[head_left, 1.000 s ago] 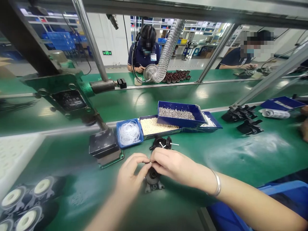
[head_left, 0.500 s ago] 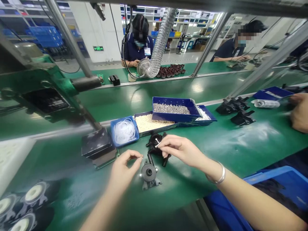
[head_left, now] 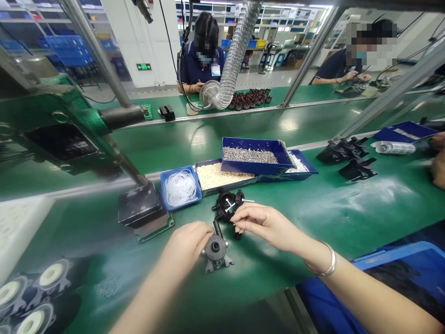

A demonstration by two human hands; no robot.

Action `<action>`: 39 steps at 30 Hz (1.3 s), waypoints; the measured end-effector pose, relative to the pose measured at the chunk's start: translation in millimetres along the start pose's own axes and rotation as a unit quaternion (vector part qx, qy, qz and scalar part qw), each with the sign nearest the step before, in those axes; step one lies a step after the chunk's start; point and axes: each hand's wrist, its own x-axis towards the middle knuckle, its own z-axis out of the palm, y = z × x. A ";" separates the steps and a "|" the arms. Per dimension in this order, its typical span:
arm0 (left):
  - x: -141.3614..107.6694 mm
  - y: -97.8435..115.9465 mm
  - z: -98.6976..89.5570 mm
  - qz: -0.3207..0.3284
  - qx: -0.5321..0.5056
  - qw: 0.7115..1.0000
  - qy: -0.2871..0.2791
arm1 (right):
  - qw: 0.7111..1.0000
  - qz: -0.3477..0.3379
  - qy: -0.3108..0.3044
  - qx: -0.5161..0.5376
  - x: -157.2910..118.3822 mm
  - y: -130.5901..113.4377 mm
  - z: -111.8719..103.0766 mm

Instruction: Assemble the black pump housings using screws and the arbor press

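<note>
Resting the left hand (head_left: 190,239) low, with fingers curled inward and tips at the upper-left edge of the grey-black housing (head_left: 214,249), lying on the green table (head_left: 260,273) just right of that hand. Holding the right hand (head_left: 262,224) in a narrow thumb-and-finger pinch beside the black part (head_left: 225,202), lying just beyond its fingertips — showing a pale speck at the pinch, too small for naming.

Preferably steadying the housing against sliding or tilting; pressing straight down at the edge rather than sideways; raising the left knuckles slightly for a clearer sight line; guiding the right pinch around the white sticks (head_left: 248,201) just beyond its tips, for fear of knocking them loose.

Hiding the left thumb and any pinched piece behind the back of that hand — so not making out whether gripping something or only touching the housing. Covering some of the black part with the right fingertips. Cutting off another person's hand (head_left: 440,160) at the frame's edge, well right of the right hand. Showing only dimly the dark contents of the blue bin (head_left: 321,304), below the right wrist.
</note>
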 end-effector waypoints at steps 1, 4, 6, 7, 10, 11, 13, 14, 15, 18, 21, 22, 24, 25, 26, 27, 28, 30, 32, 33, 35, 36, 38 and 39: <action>-1.2 -0.3 -2.2 0.016 0.021 1.000 -0.003 | 1.000 -0.004 0.002 -0.017 -0.6 -1.7 0.6; -7.3 1.2 -8.9 0.055 0.067 0.996 -0.018 | 0.996 -0.043 0.007 -0.079 -3.4 -7.2 3.8; -13.8 4.0 -11.1 0.045 0.074 0.996 -0.018 | 0.992 -0.081 0.001 -0.101 -6.1 -11.5 7.7; -17.5 5.4 -10.7 0.027 0.065 0.997 -0.015 | 0.990 -0.096 -0.007 -0.105 -7.7 -13.8 10.2; -29.5 7.6 -2.0 -0.028 -0.017 0.999 -0.033 | 0.985 -0.127 -0.044 -0.109 -12.6 -21.3 20.6; -33.1 7.3 3.4 -0.035 -0.056 0.997 -0.047 | 0.983 -0.136 -0.058 -0.111 -14.2 -23.5 24.8; -39.0 5.1 16.2 -0.043 -0.126 0.989 -0.058 | 0.977 -0.152 -0.084 -0.123 -17.3 -27.1 33.7; -41.0 3.6 22.8 -0.047 -0.153 0.986 -0.050 | 0.974 -0.158 -0.096 -0.132 -18.8 -28.2 38.1; -42.5 2.1 28.8 -0.051 -0.173 0.983 -0.037 | 0.971 -0.161 -0.106 -0.144 -20.4 -28.9 42.3; -43.9 -1.1 40.5 -0.057 -0.208 0.976 -0.003 | 0.959 -0.162 -0.134 -0.189 -24.4 -29.2 51.6; -43.3 -1.8 42.7 -0.056 -0.220 0.974 0.005 | 0.949 -0.163 -0.140 -0.229 -26.8 -28.4 56.2; -43.2 -1.8 42.3 -0.057 -0.223 0.973 0.007 | 0.948 -0.166 -0.137 -0.237 -27.1 -28.2 56.9; -43.3 -1.7 41.5 -0.060 -0.229 0.971 0.007 | 0.946 -0.174 -0.128 -0.240 -27.3 -28.3 57.6; -43.5 -1.7 41.2 -0.062 -0.233 0.971 0.005 | 0.946 -0.177 -0.127 -0.240 -27.3 -28.5 57.6; -43.9 -1.8 41.1 -0.064 -0.235 0.970 0.004 | 0.946 -0.177 -0.127 -0.242 -27.5 -28.9 57.5; -44.4 -2.0 41.1 -0.065 -0.236 0.969 0.002 | 0.945 -0.175 -0.127 -0.246 -27.8 -29.4 57.3; -44.9 -2.3 41.2 -0.067 -0.237 0.969 0.001 | 0.944 -0.175 -0.124 -0.253 -28.5 -29.8 57.0; -45.8 -3.1 41.8 -0.068 -0.235 0.970 -0.003 | 0.939 -0.179 -0.102 -0.274 -31.1 -29.5 56.6; -46.3 -4.0 42.8 -0.069 -0.233 0.970 -0.005 | 0.934 -0.183 -0.081 -0.297 -35.7 -26.4 57.4; -46.3 -4.4 43.4 -0.070 -0.232 0.970 -0.005 | 0.930 -0.188 -0.078 -0.306 -38.7 -23.4 58.5; -46.1 -5.3 44.7 -0.066 -0.231 0.971 -0.001 | 0.919 -0.203 -0.085 -0.326 -45.5 -14.8 62.2; -46.0 -5.7 45.3 -0.064 -0.231 0.971 0.002 | 0.913 -0.214 -0.087 -0.336 -48.9 -9.7 64.7; -45.7 -6.5 46.5 -0.057 -0.232 0.971 0.008 | 0.905 -0.233 -0.072 -0.349 -54.4 0.1 70.2; -45.7 -7.0 47.1 -0.054 -0.232 0.971 0.011 | 0.904 -0.237 -0.061 -0.351 -55.9 4.2 72.7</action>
